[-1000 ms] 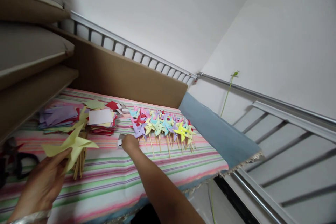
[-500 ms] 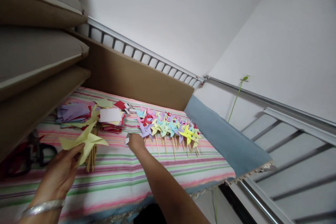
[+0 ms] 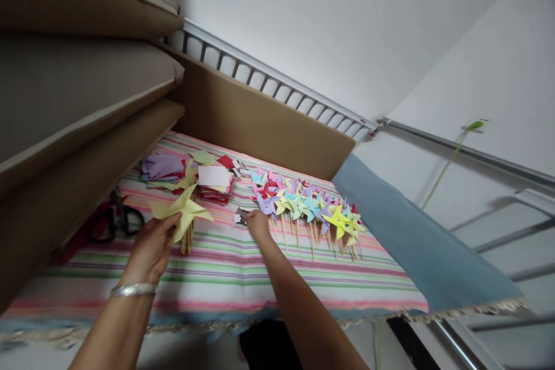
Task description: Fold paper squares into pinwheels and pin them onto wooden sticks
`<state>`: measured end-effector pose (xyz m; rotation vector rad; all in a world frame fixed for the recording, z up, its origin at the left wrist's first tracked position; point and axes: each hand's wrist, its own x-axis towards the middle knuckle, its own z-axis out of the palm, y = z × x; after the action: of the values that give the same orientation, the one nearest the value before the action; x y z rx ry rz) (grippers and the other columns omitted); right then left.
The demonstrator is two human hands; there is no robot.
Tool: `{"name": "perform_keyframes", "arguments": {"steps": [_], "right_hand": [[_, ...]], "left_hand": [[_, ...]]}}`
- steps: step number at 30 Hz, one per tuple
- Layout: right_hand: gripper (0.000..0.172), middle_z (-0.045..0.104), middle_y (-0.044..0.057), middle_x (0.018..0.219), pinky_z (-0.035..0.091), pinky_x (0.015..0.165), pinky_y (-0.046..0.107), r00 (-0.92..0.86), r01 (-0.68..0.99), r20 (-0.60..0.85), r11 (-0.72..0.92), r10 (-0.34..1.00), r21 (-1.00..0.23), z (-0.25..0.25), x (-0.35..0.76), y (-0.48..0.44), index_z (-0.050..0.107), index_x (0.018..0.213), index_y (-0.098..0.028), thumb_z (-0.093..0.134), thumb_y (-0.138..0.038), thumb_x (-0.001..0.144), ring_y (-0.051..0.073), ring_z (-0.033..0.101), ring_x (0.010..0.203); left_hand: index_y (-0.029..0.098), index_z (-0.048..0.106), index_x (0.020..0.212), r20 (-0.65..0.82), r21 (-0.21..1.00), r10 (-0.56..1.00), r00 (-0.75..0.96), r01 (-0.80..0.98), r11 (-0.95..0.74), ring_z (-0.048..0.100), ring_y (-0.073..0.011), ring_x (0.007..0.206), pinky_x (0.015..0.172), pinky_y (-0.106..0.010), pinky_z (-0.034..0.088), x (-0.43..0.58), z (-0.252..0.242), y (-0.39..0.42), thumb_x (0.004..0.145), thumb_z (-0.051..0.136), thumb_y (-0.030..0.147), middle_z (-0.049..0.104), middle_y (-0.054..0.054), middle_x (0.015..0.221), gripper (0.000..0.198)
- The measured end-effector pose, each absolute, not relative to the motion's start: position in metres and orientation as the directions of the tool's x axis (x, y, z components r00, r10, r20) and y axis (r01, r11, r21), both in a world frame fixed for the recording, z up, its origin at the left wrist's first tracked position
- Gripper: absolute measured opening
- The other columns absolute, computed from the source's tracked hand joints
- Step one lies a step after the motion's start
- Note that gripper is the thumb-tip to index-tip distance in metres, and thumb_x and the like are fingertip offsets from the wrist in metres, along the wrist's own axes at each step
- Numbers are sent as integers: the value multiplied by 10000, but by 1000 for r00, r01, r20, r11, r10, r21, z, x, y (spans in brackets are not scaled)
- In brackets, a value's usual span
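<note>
A: Where is the yellow pinwheel [image 3: 184,208]?

B: Over the left half of the striped cloth [image 3: 217,293], covering part of a bundle of sticks [image 3: 187,240]. Its longest visible spread runs left to right; the sticks point towards the cloth's fringed near edge.

A: How does the left hand [image 3: 151,245] hold it?

B: In a closed pinch, thumb and fingers at the pinwheel's left, near side. I see nothing else in that grip.

A: And the right hand [image 3: 258,224]?

B: It reaches to a small box [image 3: 240,218], or what looks like one, nearer the cloth's middle. Its fingertips are hidden, so I cannot tell how open that grip is or whether it holds anything.

A: How do they lie to each other?

B: The box is to the right of the pinwheel, with striped cloth between. The right hand is the nearer one to the box, at its right side. Beyond that hand, pinwheel rows [image 3: 297,207] stretch towards the cloth's right edge.
</note>
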<state>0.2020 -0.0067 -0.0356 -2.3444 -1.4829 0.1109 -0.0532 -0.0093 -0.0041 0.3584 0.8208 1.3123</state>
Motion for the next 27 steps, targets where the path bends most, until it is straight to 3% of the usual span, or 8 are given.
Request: {"name": "perform_keyframes", "arguments": {"steps": [4, 10, 14, 22, 27], "right_hand": [[187, 689, 82, 742, 428, 627, 243, 359, 883, 191, -266, 914, -386, -35, 195, -27, 651, 730, -151, 478, -82, 733, 177, 624, 695], [198, 627, 52, 802, 437, 733, 267, -16, 898, 226, 113, 974, -425, -49, 147, -45, 627, 773, -182, 507, -43, 699, 172, 575, 786], [210, 614, 44, 827, 450, 779, 282, -161, 822, 225, 257, 961, -508, -54, 138, -37, 624, 757, -191, 517, -23, 691, 172, 569, 838], [136, 614, 49, 838, 497, 684, 272, 41, 727, 201, 109, 979, -678, -61, 155, -37, 642, 850, -176, 531, -148, 777, 143, 608, 698], [135, 624, 55, 825, 470, 725, 276, 22, 789, 128, 61, 992, -611, -60, 143, -35, 679, 835, -183, 585, -137, 751, 171, 603, 765]], "left_hand": [[109, 648, 613, -305, 664, 952, 20, -713, 228, 583, -102, 539, 505, -179, 440, -53, -2, -9, 478, 750, 128, 658, 1, 578, 170], [119, 641, 579, -285, 661, 958, -28, -730, 175, 573, -104, 529, 519, -203, 426, -53, -4, -5, 450, 767, 158, 651, 3, 562, 185], [112, 647, 590, -290, 672, 956, -34, -719, 178, 581, -111, 540, 543, -213, 434, -50, -3, -4, 453, 768, 167, 656, -4, 569, 191], [127, 646, 651, -299, 723, 949, -102, -674, 156, 601, -126, 566, 571, -227, 453, -37, -6, 0, 489, 747, 174, 667, -2, 607, 197], [122, 649, 683, -317, 761, 934, -165, -632, 146, 611, -131, 597, 588, -229, 460, -28, -8, 1, 495, 724, 164, 672, -10, 642, 207]]}}
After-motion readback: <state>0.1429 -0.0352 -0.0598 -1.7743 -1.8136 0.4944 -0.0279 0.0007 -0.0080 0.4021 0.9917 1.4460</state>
